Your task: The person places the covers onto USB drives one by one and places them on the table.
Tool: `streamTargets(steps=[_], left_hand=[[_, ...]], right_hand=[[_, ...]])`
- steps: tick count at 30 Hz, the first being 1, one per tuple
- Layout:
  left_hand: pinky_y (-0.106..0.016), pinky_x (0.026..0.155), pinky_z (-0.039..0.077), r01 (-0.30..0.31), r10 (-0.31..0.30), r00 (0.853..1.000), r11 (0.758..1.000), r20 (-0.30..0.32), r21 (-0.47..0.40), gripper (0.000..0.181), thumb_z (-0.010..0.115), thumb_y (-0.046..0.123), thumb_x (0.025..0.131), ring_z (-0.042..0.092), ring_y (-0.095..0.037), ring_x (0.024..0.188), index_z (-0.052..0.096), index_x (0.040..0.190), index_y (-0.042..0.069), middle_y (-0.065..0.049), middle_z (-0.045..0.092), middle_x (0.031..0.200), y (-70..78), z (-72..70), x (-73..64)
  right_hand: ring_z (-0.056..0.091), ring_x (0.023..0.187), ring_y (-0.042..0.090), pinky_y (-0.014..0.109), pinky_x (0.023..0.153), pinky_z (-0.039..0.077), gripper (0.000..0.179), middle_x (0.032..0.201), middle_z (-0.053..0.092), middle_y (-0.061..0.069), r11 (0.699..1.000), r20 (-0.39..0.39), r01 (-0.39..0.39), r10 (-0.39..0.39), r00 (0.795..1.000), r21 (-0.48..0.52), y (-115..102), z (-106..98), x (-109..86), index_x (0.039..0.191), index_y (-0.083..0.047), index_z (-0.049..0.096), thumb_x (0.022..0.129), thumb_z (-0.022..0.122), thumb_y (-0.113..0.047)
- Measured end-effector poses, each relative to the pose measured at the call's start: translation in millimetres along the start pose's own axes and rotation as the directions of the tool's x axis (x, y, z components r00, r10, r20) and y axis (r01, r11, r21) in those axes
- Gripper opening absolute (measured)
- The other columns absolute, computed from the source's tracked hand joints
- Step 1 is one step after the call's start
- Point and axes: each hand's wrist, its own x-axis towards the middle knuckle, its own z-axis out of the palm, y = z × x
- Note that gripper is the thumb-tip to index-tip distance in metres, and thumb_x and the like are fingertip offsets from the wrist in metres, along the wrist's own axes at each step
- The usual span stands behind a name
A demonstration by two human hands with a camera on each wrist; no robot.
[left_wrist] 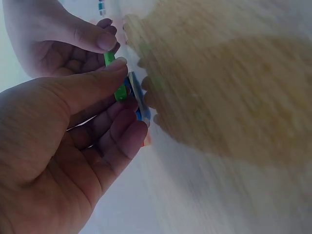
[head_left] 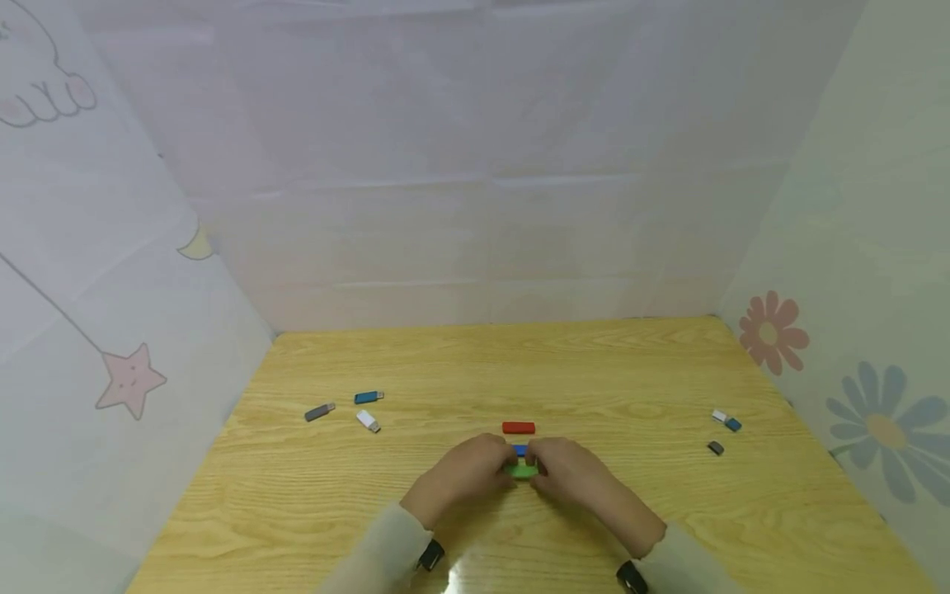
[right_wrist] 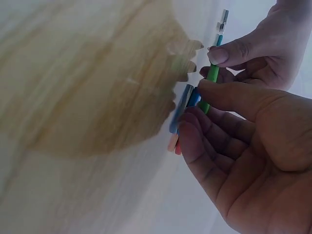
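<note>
Both hands hold a green USB stick [head_left: 523, 472] between them, low over the table. My left hand [head_left: 475, 466] pinches its left end between thumb and fingers. The other end is gripped the same way by my right hand [head_left: 567, 470]. Just beyond it lies a blue stick [head_left: 520, 450] of similar shape, partly covered by the fingertips. Farther back a red stick [head_left: 518, 427] rests flat, parallel to the other two. In the right wrist view the green stick [right_wrist: 213, 73] shows between the two thumbs, with the blue one [right_wrist: 194, 96] beside it.
On the left of the wooden table [head_left: 594, 371] lie a grey USB stick [head_left: 319, 412], a blue one [head_left: 368, 397] and a white one [head_left: 368, 421], plugs bare. At the right are a small white-and-blue piece [head_left: 727, 421] and a dark cap-like piece [head_left: 716, 448]. Cloth walls surround the table.
</note>
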Motion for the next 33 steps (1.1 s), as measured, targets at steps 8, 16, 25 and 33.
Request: streamTargets(steps=[8,16,25,33], left_hand=[[-0.016,0.062,0.04,0.029,-0.03,0.999,0.998,0.016,0.057,0.013,0.081,0.025,0.089,0.043,-0.003,0.067,0.07,0.086,0.018,0.012,0.049,0.077,3.1,4.1,1.8],[-0.016,0.063,0.041,0.021,-0.023,0.999,0.997,0.022,0.071,0.013,0.081,0.026,0.089,0.044,-0.002,0.067,0.07,0.089,0.018,0.012,0.051,0.079,5.5,5.2,1.3],[-0.015,0.062,0.041,0.017,-0.019,0.999,0.997,0.028,0.069,0.014,0.08,0.025,0.089,0.044,-0.002,0.067,0.069,0.089,0.016,0.011,0.051,0.078,8.6,2.4,-0.2],[-0.015,0.065,0.045,0.029,-0.032,0.999,0.994,0.023,0.103,0.018,0.081,0.029,0.089,0.047,0.0,0.071,0.074,0.099,0.016,0.012,0.054,0.084,10.0,1.2,-3.9]], right_hand=[[0.048,0.063,0.013,0.028,0.054,0.039,0.018,0.072,0.056,-0.005,0.999,0.035,-0.02,0.021,0.999,-0.026,-3.6,1.4,2.5,0.083,-0.01,0.063,0.084,0.079,-0.003],[0.047,0.06,0.013,0.026,0.053,0.037,0.018,0.069,0.055,-0.005,1.0,0.05,-0.017,0.016,0.999,0.02,-5.6,0.6,0.3,0.082,-0.008,0.062,0.082,0.077,0.002],[0.048,0.065,0.015,0.028,0.056,0.04,0.021,0.072,0.054,-0.002,0.999,0.076,-0.025,0.021,0.997,0.046,-5.2,0.2,0.7,0.086,-0.007,0.061,0.082,0.079,0.003],[0.054,0.069,0.015,0.036,0.062,0.049,0.018,0.077,0.061,-0.001,0.995,0.09,-0.1,0.097,0.991,0.025,-6.9,-3.8,-0.4,0.094,-0.007,0.065,0.084,0.08,-0.007]])
